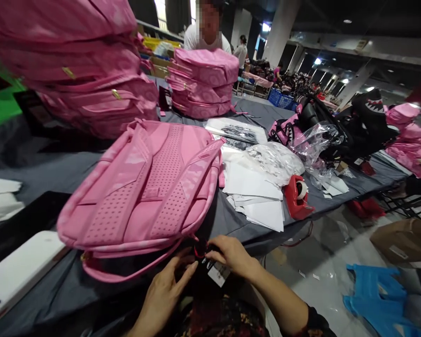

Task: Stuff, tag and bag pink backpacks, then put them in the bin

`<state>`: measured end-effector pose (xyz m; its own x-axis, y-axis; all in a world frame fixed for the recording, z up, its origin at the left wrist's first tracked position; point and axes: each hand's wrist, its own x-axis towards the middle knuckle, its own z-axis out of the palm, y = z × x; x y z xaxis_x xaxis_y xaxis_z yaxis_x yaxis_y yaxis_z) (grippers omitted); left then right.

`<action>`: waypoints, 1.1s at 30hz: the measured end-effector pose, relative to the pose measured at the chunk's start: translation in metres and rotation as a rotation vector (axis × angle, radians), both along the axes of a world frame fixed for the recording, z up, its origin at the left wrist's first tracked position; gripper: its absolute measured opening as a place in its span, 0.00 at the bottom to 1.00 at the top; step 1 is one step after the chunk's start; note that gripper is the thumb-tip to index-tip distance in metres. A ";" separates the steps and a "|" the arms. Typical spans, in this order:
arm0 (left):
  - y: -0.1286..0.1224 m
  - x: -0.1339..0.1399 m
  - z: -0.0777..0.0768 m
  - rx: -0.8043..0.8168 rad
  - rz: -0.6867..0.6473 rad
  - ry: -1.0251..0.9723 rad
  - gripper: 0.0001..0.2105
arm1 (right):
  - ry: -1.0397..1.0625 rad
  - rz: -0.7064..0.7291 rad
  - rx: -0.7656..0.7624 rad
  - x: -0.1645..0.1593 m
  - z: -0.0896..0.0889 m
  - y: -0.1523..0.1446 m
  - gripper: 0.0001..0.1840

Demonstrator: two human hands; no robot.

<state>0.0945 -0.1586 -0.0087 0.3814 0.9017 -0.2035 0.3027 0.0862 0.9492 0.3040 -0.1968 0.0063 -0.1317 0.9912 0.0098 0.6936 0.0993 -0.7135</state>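
Note:
A pink backpack (164, 173) lies on the dark table cover with its perforated back panel and shoulder straps facing up. At its near edge, a small dark item with red on it (199, 248) is between my hands; its kind is hard to make out. My right hand (233, 256) is closed in a pinch at a hang tag (218, 274) with a pale printed face, which hangs under the fingers. My left hand (170, 285) is beside the backpack's lower edge, its thumb and fingers apart, near the dark item. Some of its fingertips are in shadow.
Stacked pink backpacks (98, 70) rise at left; another stack (205, 84) stands before a person (208, 32). White papers (256, 196), plastic bags (273, 159) and a red tape dispenser (297, 199) lie right. A white box-like object (24, 271) sits near left. A blue stool (375, 297) is on the floor.

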 end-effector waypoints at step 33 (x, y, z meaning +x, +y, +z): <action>-0.025 0.048 0.013 0.821 -0.191 -0.077 0.37 | 0.006 -0.239 0.133 0.076 0.054 -0.031 0.19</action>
<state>0.1425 -0.1838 0.0048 0.5280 0.6709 0.5207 0.1737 -0.6855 0.7070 0.3800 -0.2279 0.0606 0.1061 0.9842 0.1420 0.7046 0.0263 -0.7091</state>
